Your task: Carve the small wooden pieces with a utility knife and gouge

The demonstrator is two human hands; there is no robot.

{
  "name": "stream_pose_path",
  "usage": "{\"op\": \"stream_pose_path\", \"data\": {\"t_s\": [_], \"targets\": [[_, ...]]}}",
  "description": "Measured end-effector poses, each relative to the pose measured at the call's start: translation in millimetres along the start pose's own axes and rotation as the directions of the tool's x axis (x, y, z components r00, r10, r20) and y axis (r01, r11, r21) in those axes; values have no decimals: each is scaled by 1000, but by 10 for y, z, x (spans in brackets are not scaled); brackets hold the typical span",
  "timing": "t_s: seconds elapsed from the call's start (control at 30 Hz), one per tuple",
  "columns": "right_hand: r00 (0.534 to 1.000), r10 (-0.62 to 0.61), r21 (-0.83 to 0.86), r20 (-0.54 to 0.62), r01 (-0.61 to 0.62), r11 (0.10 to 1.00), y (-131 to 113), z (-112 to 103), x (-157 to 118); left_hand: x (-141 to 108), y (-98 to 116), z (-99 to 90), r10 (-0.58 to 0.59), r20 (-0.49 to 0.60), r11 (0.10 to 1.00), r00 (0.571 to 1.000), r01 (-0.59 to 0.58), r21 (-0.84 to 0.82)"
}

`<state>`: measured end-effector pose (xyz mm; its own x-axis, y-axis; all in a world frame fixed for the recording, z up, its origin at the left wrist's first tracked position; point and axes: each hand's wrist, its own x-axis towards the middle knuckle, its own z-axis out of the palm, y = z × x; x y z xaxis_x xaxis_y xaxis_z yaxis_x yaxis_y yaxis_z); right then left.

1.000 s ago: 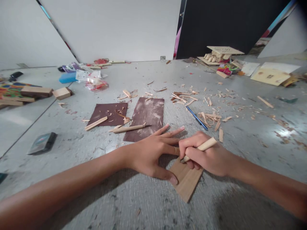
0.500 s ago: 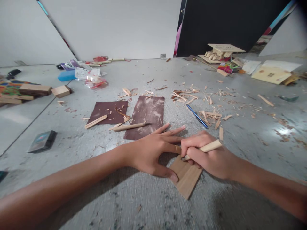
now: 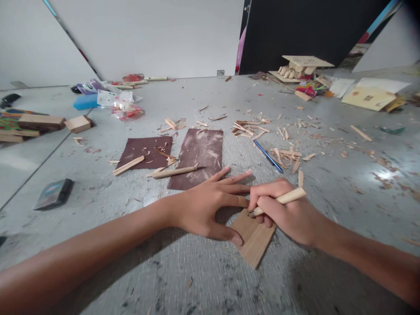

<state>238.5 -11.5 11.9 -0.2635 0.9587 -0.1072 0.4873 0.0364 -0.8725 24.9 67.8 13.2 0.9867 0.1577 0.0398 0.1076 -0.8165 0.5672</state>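
A small flat piece of wood (image 3: 255, 245) lies on the grey surface in front of me. My left hand (image 3: 210, 203) rests with fingers spread, its thumb on the wood's left edge and its fingertips reaching beyond the far edge. Wrapped in my right hand (image 3: 288, 214) is a carving tool with a pale wooden handle (image 3: 292, 196). Its dark tip meets the wood near the far edge, close to a small dark notch; the fingers partly cover that area. A similar wooden-handled tool (image 3: 175, 172) lies partly across a dusty brown sandpaper sheet (image 3: 201, 151), beyond my left hand.
Another sandpaper sheet (image 3: 131, 146) holds shavings and a wood strip (image 3: 129, 166). A blue pen (image 3: 267, 155) lies beside scattered wood chips (image 3: 287, 155). At left are a dark box (image 3: 54, 194) and wood blocks (image 3: 78, 124). A small wooden model (image 3: 298, 69) stands back right.
My right hand and the carving tool have shifted slightly right along the wood's far edge. My left hand keeps its spread pose. The whole view has moved a little.
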Motion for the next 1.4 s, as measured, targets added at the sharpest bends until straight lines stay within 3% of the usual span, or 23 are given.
{"op": "stream_pose_path", "data": {"t_s": [0.2,0.4,0.53,0.7,0.9,1.0,1.4], "targets": [[996,-61,-130,-63,52,990,-37,47,-36,-2,-8,6,-5,3,1000,1000,5,0],[991,111,22,-69,-110,994,-23,94,-87,-3,23,-2,-6,-7,1000,1000,5,-4],[988,140,78,-73,-134,988,-22,96,-106,-17,25,6,-13,-33,1000,999,13,-6],[988,139,92,-67,-133,987,-38,82,-87,-46,30,46,-10,-71,1000,997,10,-1],[995,40,-104,-91,-49,993,-121,85,-109,-36,158,111,-81,-216,994,973,95,56],[994,22,-158,-107,-39,987,-163,108,-153,-27,214,132,-56,-228,995,972,74,70],[957,46,-100,-288,-78,992,-168,289,-260,-19,261,273,-52,-330,981,942,110,159]]}}
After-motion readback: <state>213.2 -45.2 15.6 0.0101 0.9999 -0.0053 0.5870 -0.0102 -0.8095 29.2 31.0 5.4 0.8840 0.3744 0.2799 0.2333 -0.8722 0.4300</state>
